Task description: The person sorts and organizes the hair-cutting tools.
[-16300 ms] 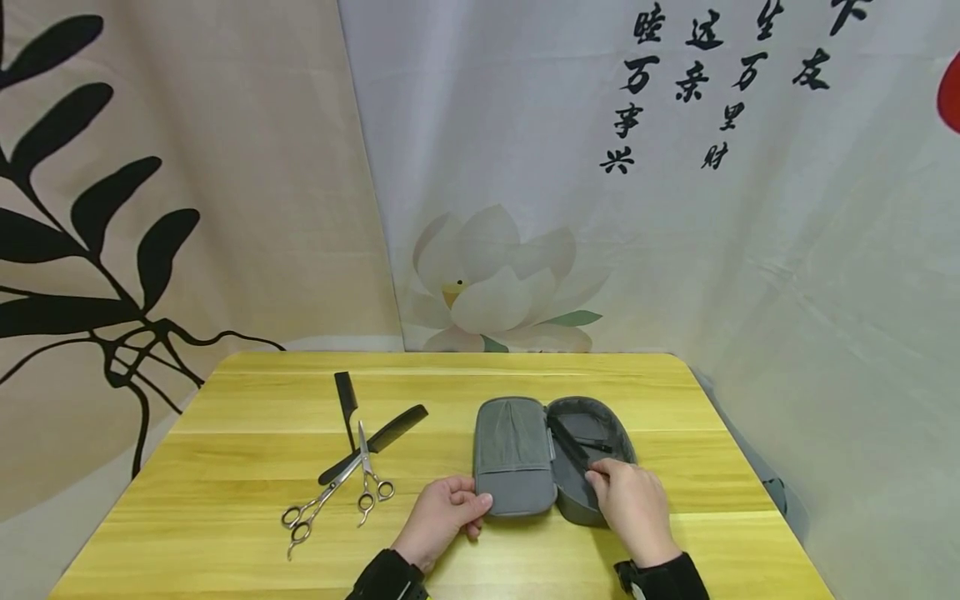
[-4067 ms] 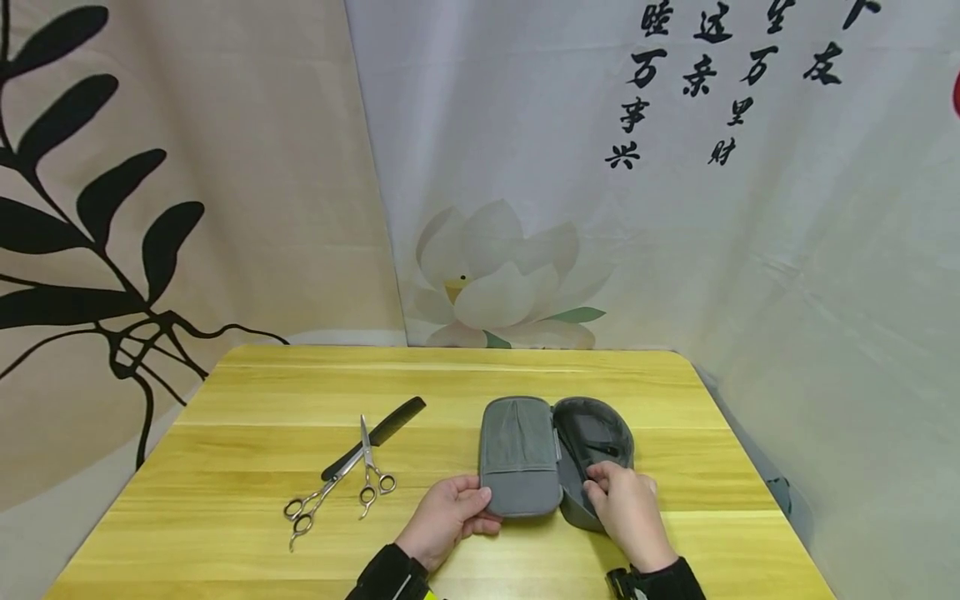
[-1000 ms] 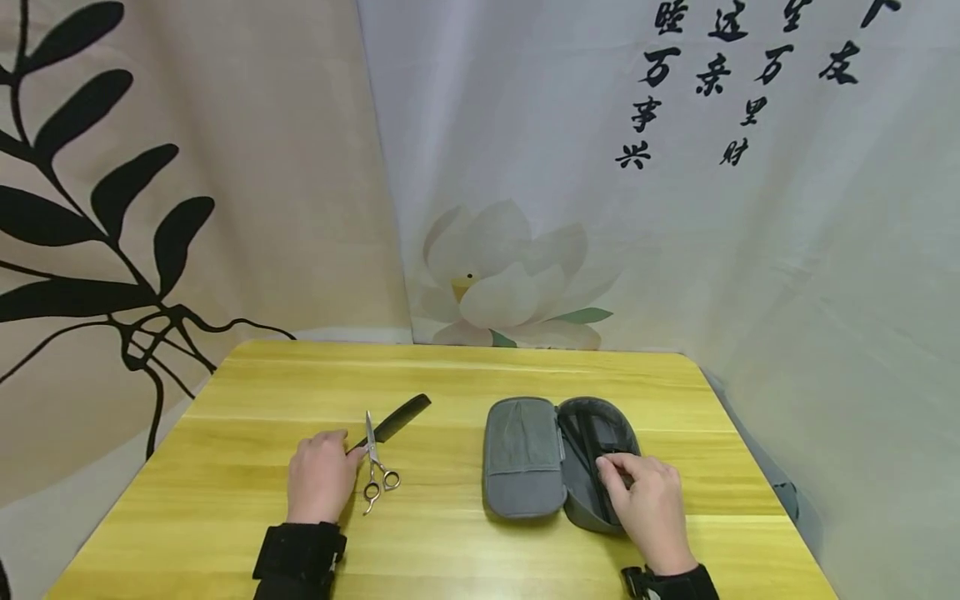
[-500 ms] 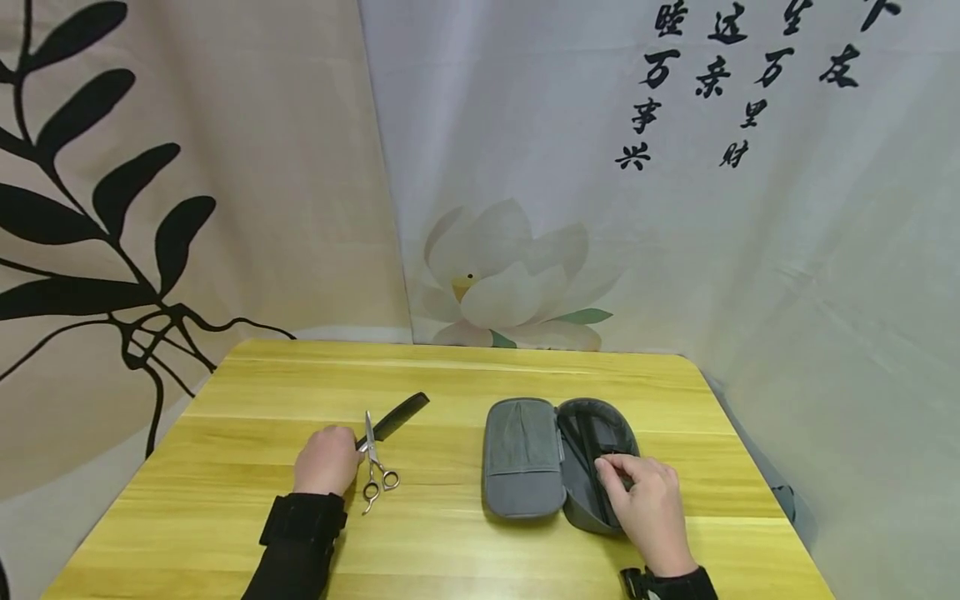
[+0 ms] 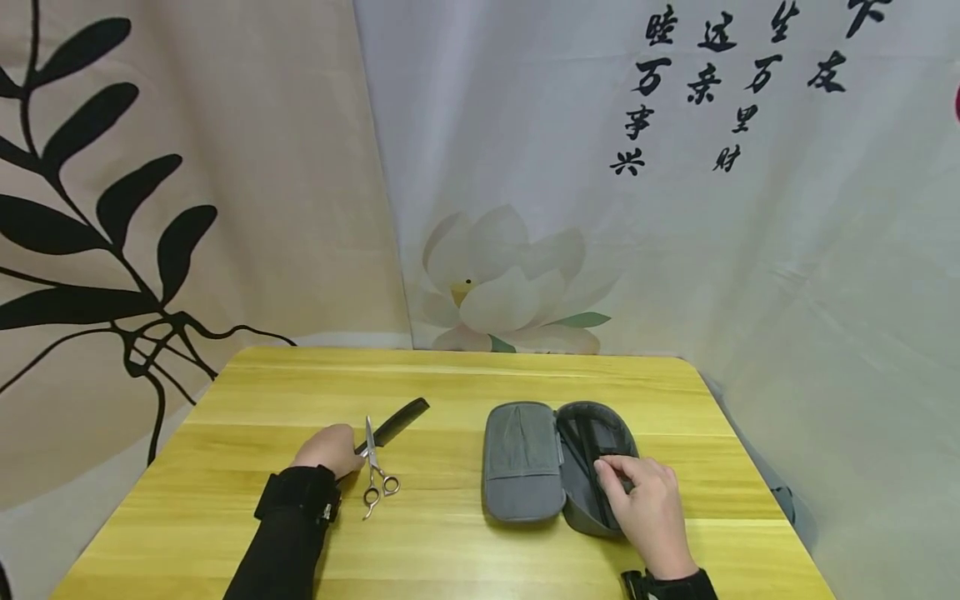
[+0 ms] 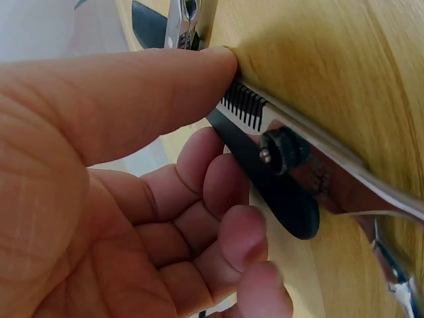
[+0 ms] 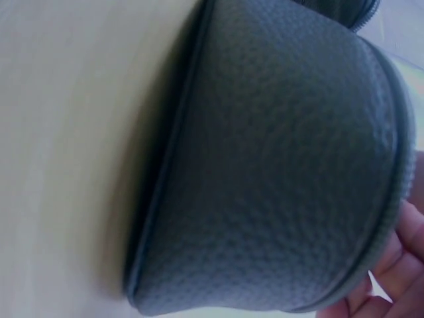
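Observation:
My left hand (image 5: 328,450) is at the left pile, its curled fingers against a black comb (image 6: 295,212) and its thumb by the toothed blade of silver thinning scissors (image 6: 318,156). Whether it pinches either is hidden. The comb's toothed part (image 5: 402,421) sticks out beyond the hand. A second pair of silver scissors (image 5: 372,468) lies across the comb. My right hand (image 5: 647,500) holds the near right rim of an unzipped grey case (image 5: 525,493) between thumb and fingers. Its pebbled outer wall (image 7: 285,152) fills the right wrist view. Dark long items (image 5: 588,442) lie inside the deep half.
The yellow wooden table (image 5: 442,558) carries everything. The case's flat half with a gathered pocket (image 5: 522,442) lies to the left of the deep half. Printed cloth (image 5: 487,167) hangs behind the table.
The narrow black comb has gone from the left pile since the earliest frames. My left hand has left the case and moved to the pile, edging slightly forward lately. My right hand stays at the case.

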`<state>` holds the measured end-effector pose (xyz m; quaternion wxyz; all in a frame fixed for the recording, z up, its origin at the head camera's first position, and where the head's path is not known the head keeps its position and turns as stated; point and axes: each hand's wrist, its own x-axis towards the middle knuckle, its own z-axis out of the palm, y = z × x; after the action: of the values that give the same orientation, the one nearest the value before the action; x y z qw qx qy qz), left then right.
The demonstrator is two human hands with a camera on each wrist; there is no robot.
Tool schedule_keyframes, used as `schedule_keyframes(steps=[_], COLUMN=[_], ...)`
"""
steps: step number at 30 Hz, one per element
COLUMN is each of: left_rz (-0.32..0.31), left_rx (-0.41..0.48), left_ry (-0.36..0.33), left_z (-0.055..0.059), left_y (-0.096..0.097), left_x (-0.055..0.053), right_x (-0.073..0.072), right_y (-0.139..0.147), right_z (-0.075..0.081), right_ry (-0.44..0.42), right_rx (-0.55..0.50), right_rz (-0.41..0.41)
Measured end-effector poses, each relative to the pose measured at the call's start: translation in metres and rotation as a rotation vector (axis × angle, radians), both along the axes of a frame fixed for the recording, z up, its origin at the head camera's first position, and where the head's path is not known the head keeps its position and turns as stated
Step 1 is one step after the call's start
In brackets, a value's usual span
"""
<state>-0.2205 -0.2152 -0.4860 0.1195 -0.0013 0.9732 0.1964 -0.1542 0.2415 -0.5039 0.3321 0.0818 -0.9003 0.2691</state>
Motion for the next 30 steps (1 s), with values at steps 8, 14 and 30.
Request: schedule_keyframes(steps=[8,14,30], left_rz=[-0.004,0.0,0.001], left_rx=[0.036,0.067,0.069], left_ry=[-0.025,-0.018,0.074], left_z=[-0.005,-0.003,-0.017], left_y=[-0.004,-0.004,-0.014], left_x=[-0.001,0.001,-0.007], right_x=[0.001,0.001,-0.001], right_y=[-0.001,-0.002,0.0], right_z=[0.001,0.0,-0.003], right_ry=[0.033,0.032,0.021], right_rx=[0.013,0.015,0.012], right_rz=[0.01,0.012,0.021])
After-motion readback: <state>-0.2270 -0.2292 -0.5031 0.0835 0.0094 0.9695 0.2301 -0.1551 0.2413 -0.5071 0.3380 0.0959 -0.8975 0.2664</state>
